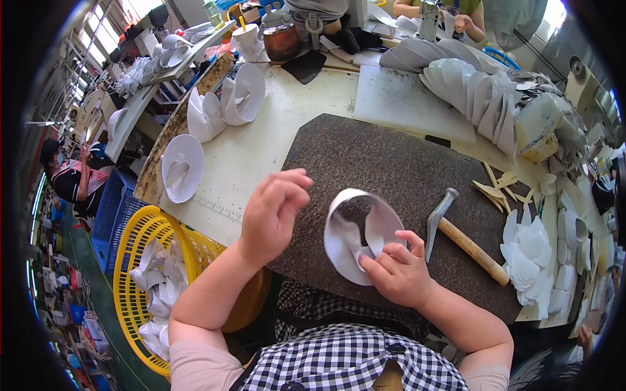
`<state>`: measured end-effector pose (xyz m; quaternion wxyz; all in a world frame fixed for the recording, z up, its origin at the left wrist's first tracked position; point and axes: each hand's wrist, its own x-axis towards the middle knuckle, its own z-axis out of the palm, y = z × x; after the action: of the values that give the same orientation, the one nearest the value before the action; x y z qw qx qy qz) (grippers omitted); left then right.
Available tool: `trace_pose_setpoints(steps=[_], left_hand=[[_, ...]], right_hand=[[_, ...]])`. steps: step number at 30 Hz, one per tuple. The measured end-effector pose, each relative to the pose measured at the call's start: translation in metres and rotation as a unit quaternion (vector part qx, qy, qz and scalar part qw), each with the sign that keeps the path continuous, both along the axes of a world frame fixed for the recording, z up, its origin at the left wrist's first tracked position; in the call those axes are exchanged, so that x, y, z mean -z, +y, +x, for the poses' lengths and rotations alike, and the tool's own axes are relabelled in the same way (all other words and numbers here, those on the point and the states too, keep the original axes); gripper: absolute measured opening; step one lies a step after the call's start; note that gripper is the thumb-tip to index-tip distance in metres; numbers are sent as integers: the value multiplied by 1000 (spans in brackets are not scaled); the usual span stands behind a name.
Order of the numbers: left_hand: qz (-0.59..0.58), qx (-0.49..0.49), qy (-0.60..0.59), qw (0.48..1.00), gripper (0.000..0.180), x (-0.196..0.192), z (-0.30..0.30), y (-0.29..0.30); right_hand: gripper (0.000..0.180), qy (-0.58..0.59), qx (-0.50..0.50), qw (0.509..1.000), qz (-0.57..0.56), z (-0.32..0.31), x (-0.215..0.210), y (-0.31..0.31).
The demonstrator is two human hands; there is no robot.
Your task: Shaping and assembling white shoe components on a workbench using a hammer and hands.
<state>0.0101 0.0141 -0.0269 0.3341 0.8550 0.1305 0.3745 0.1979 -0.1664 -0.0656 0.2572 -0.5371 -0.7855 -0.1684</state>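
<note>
My right hand (398, 267) grips the near right edge of a white shoe upper (339, 251), thumb and fingers pinching its rim. The upper forms an oval loop with flaps inside, held over a dark, rough work slab (365, 146). To its left, my left hand (277, 205) is raised above the slab's left edge, apart from the upper. Its fingers are curled in and I see nothing between them. Right of my right hand lies a hammer (466, 244) with a curved metal head and a wooden handle.
More white uppers (182, 168) stand on the table's left side. A yellow basket (124, 287) of white pieces is at lower left. White cut pieces (525, 251) and beige strips (497, 186) lie at right. Stacked grey-white pieces (469, 91) fill the far right. Other people (75, 179) work nearby.
</note>
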Motion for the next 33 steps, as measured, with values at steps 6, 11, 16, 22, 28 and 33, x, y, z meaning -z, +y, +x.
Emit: trace_pose_setpoints(steps=[6,11,16,22,28,33], left_hand=[[156,78,183,967,57,0,15,-60],[236,70,224,943,35,15,1,-52],[344,95,204,912,18,16,5,-46],[202,104,177,958,15,28,5,-37],[107,69,151,980,37,17,9,-37],[101,37,238,965,34,3,24,-39]], right_hand=[[20,137,8,989,-61,-10,-20,18],[27,310,-76,928,-191,20,-48,21],[45,174,-164,920,-310,28,-62,48],[40,131,-139,920,-342,31,-56,50],[23,132,-132,952,-241,30,-38,46],[18,247,-17,955,-162,21,-19,45]])
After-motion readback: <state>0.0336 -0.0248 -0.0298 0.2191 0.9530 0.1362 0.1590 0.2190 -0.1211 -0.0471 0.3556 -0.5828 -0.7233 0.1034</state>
